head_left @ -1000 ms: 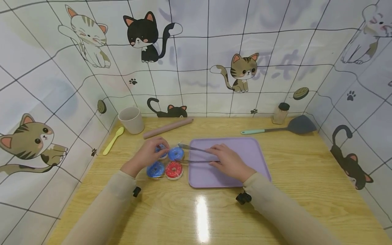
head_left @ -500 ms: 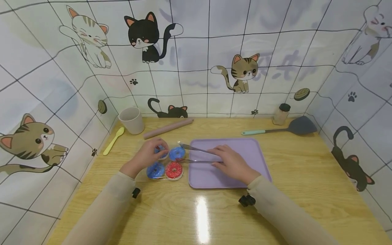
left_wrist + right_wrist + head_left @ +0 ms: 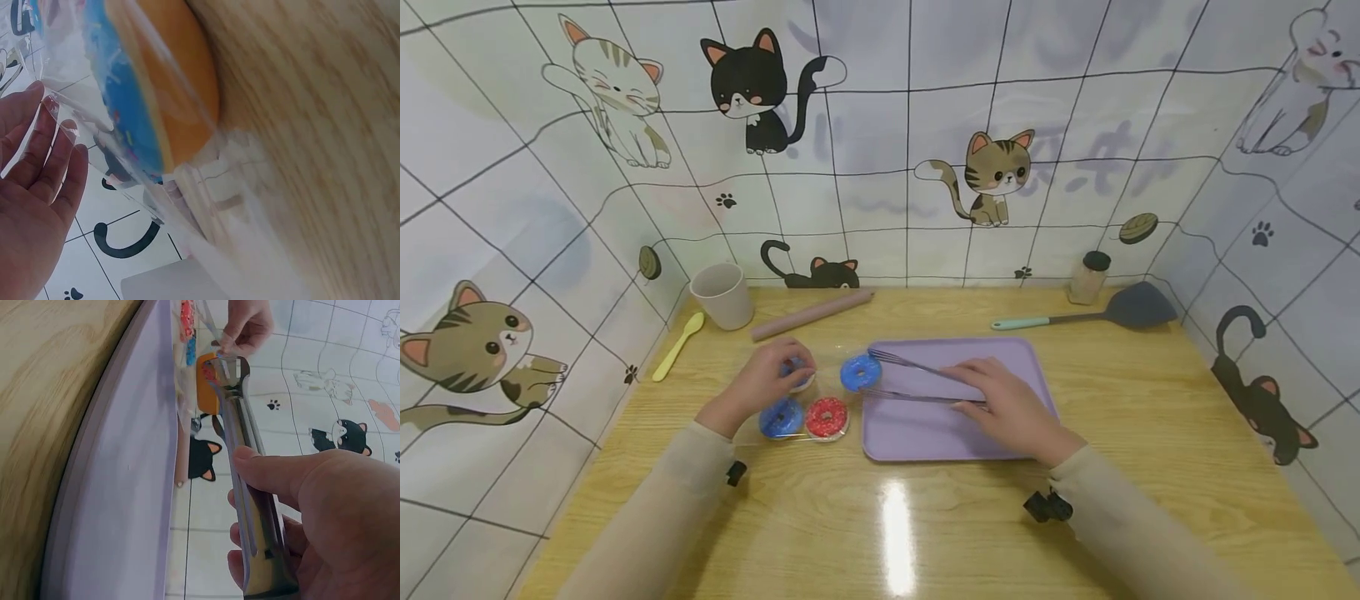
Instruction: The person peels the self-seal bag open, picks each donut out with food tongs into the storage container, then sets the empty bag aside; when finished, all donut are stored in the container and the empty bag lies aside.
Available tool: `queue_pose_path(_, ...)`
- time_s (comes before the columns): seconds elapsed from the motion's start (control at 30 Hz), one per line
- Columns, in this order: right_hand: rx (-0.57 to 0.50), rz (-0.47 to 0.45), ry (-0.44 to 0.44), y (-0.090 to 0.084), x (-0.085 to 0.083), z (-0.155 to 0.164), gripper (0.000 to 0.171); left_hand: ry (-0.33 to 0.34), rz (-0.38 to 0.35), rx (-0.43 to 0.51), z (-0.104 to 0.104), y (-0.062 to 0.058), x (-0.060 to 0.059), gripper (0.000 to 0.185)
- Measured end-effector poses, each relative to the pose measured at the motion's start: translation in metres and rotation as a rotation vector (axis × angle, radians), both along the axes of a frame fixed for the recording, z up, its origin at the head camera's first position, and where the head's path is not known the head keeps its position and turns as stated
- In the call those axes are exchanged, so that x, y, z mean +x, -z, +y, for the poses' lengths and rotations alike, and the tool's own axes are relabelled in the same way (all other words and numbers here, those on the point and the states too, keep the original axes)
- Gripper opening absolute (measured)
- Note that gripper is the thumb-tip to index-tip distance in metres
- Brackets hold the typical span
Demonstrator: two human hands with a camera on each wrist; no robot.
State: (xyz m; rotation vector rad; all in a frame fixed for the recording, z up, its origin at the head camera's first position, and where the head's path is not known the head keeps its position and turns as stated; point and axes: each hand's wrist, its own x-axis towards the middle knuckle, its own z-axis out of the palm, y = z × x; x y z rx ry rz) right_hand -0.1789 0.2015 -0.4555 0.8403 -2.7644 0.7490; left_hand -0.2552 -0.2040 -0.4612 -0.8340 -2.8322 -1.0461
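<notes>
In the head view my left hand [image 3: 756, 383] is at the upper left of a clear plastic bag. The left wrist view shows its thumb and fingertips pinching the film [image 3: 62, 94]. Metal tongs [image 3: 250, 506] are in my right hand [image 3: 1011, 412], thumb on one arm and fingers on the other. Their ends clasp a blue-iced doughnut [image 3: 850, 380] at the left edge of the lilac tray [image 3: 955, 442]. Left of the tray lie a red-iced doughnut [image 3: 814, 417] and a blue one [image 3: 767, 421]. Another blue doughnut [image 3: 806, 384] is partly hidden by my left hand.
A grey cup [image 3: 722, 300], a yellow spoon [image 3: 677, 348] and a mauve rolling pin [image 3: 812, 315] lie toward the back left. At the back right are a spatula [image 3: 1135, 308] and a dark-lidded jar [image 3: 1086, 283]. Tiled-pattern walls enclose the table [image 3: 820, 517].
My right hand has moved right with the tongs, drawing the clasped blue doughnut away from the others to the tray's edge. My left hand has stayed nearly in place.
</notes>
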Motion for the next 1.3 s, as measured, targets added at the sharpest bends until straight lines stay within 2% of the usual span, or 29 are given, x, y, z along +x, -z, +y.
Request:
queue_pose_path(0.27, -0.026, 0.049, 0.072, 0.002, 0.007, 0.043, 0.053, -0.005, -0.001, -0.012, 0.000, 0.000, -0.001, 0.007)
queue_pose_path(0.6, -0.048, 0.036, 0.168, 0.013, 0.012, 0.098, 0.051, -0.027, -0.001, -0.031, -0.004, -0.001, -0.001, 0.005)
queue_pose_path(0.8, -0.014, 0.043, 0.209, 0.017, 0.016, 0.129, 0.055, -0.017, 0.012, -0.024, -0.003, 0.001, -0.002, 0.004)
queue_pose_path(1.3, 0.018, 0.012, 0.264, 0.025, 0.028, 0.164, 0.050, -0.003, 0.006, -0.019, 0.000, 0.002, 0.000, 0.007)
